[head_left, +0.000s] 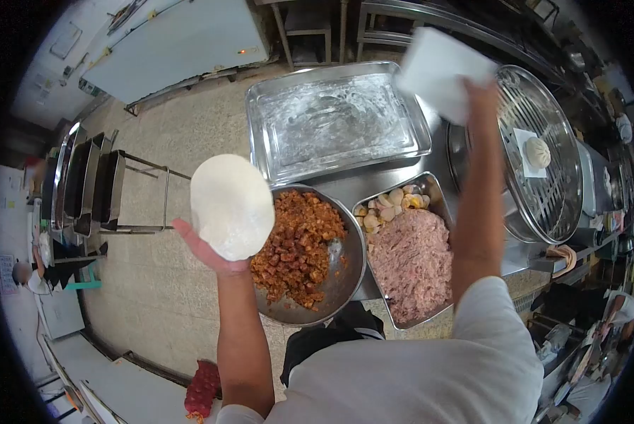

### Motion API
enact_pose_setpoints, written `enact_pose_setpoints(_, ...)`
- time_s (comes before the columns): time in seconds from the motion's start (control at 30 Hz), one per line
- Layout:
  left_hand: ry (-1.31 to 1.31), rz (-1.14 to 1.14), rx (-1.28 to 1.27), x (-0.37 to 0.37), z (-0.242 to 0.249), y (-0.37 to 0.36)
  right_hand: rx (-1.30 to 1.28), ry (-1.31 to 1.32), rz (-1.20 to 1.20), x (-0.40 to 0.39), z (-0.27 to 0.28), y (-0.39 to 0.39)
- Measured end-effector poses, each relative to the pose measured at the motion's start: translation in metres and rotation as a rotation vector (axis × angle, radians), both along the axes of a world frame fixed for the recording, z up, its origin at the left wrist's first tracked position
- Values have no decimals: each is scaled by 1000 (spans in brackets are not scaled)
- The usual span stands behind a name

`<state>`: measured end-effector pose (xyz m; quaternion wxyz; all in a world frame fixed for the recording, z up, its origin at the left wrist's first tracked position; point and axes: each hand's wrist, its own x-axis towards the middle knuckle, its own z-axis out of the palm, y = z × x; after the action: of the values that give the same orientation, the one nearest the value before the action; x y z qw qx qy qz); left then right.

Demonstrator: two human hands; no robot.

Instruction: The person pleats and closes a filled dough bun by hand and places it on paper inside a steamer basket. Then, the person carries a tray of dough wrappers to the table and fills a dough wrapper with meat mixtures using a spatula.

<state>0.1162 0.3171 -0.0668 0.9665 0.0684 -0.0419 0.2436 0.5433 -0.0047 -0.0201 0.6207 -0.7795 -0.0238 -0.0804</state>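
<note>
On my left hand point(205, 245), a round, flat dough wrapper point(232, 206) lies across the palm and covers most of the fingers; the thumb sticks out at the left. Just right of it is a steel bowl point(345, 279) of reddish-brown chunky filling point(294, 251). My right hand point(481, 99) grips white square paper point(440, 71) above the far right side of the table; motion blur hides whether it is one sheet or a stack. Beneath and to the right, a perforated steamer tray point(543, 194) carries one pleated bun point(538, 152) on a paper square point(526, 168).
A rectangular pan point(331, 127) dusted with white powder lies at the back. Pink minced meat point(412, 261) and pieces resembling egg point(394, 205) share a deep tray. At far left, another person point(40, 275) is near a rack point(84, 184). A red net sack point(202, 389) sits on the floor.
</note>
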Motion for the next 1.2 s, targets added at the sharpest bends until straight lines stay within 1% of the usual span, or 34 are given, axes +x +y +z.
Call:
enact_pose_setpoints(0.07,17,5,-28,9,-1,-3,195,-151,-59,4,36,-90)
enact_pose_setpoints(0.1,34,4,-59,17,-1,-5,221,-241,-62,10,44,-131)
enact_pose_setpoints(0.17,51,-7,-32,30,5,-14,247,-237,-89,13,49,-200)
enact_pose_setpoints(0.23,76,-11,-6,43,8,-21,202,-165,-156,27,30,-253)
enact_pose_setpoints(0.27,32,-48,-26,50,9,-23,6,-93,-230,27,16,-271)
enact_pose_setpoints(0.33,-13,-80,-45,56,13,-31,-188,-23,-298,20,-15,-292)
enact_pose_setpoints(0.4,-11,-102,-30,61,23,-41,-1132,50,-699,17,-35,-295)
enact_pose_setpoints(0.43,-19,-85,-25,64,26,-43,-1124,35,-687,7,-29,-274)
enact_pose_setpoints(0.5,26,-68,-54,61,29,-46,-466,-173,-432,-26,-19,-207)
enact_pose_setpoints(0.57,74,-44,-80,60,27,-43,-358,-64,79,-82,-17,-100)
enact_pose_setpoints(0.6,97,-38,-112,62,27,-42,-678,-231,-29,-119,-12,-48)
enact_pose_setpoints(0.67,77,-15,-98,60,33,-44,-217,286,192,-155,-17,18)
enact_pose_setpoints(0.7,54,-9,-98,58,36,-42,-577,-210,189,-176,-10,33)
enact_pose_setpoints(0.77,47,10,-84,49,40,-36,-39,216,253,-178,-32,60)
enact_pose_setpoints(0.83,50,27,-86,33,40,-32,216,661,387,-162,-90,73)
enact_pose_setpoints(0.87,78,58,-65,27,39,-28,470,859,274,-167,-105,82)
enact_pose_setpoints(0.9,110,89,-47,20,39,-25,514,932,102,-166,-122,89)
enact_pose_setpoints(0.97,102,159,-48,3,42,-16,590,1020,50,-171,-130,101)
enact_pose_setpoints(1.0,108,205,-55,-11,42,-15,671,1104,-51,-168,-134,110)
enact_pose_setpoints(1.03,112,232,-62,-26,42,-15,651,1116,-33,-170,-139,114)
enact_pose_setpoints(1.1,151,292,-74,-49,46,-10,836,1218,145,-161,-146,125)
enact_pose_setpoints(1.13,148,327,-72,-62,46,-10,874,1273,21,-151,-162,135)
enact_pose_setpoints(1.17,128,306,-72,-76,45,-11,892,1259,105,-149,-170,135)
enact_pose_setpoints(1.2,109,289,-69,-91,45,-12,821,1259,6,-142,-185,139)
